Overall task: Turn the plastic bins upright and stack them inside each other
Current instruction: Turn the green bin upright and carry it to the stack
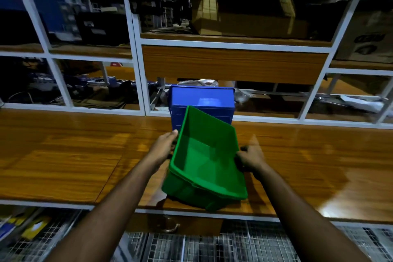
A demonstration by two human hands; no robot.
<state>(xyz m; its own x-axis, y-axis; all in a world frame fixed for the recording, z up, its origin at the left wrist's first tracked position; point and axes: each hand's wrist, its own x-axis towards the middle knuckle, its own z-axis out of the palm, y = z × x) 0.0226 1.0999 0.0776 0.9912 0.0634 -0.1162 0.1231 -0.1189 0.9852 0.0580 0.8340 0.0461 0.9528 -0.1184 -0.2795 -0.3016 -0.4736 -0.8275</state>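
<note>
A green plastic bin [204, 159] is tilted above the wooden counter, its open side facing me and up. My left hand [164, 147] holds its left wall, fingers behind the rim. My right hand [252, 156] grips its right wall near the rim. Behind it a blue plastic bin [203, 100] stands on the counter by the shelf, and it looks upside down with its flat base on top. The green bin hides the blue bin's lower front.
The wooden counter [74, 155] stretches left and right of the bins. A white-framed shelf unit [138, 66] with boxes and clutter rises behind it. A drawer handle [170, 226] and wire mesh racks sit under the counter's front edge.
</note>
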